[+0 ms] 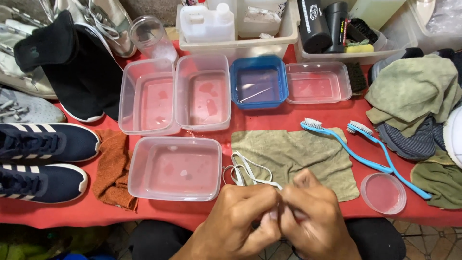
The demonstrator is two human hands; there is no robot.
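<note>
White shoelace (pixel 248 171): we see it looped on the near-left corner of an olive cloth (pixel 293 156) spread on the red table (pixel 48 212), one end running up into the hands at the near edge. Left hand (pixel 240 219) and right hand (pixel 310 216) are pressed close together, fingertips of both pinching the lace end between them; the exact grip is blurred.

Just left of the lace, a clear rectangular tub (pixel 175 168) holding shallow water. Behind it, two more clear tubs (pixel 175 94) side by side, then a blue tub (pixel 259 81) and a smaller clear tub (pixel 317 82).

Right of the cloth, two blue toothbrushes (pixel 356 149) crossing near their handles, and beside them a small round clear lid (pixel 383 192).

Far left: a pair of navy striped sneakers (pixel 43 161), a rust-orange rag (pixel 114 168) beside them, a black high-top shoe (pixel 77 67) behind. Far right: a heap of green cloths (pixel 414 89) over a dark knit shoe (pixel 409 137).
</note>
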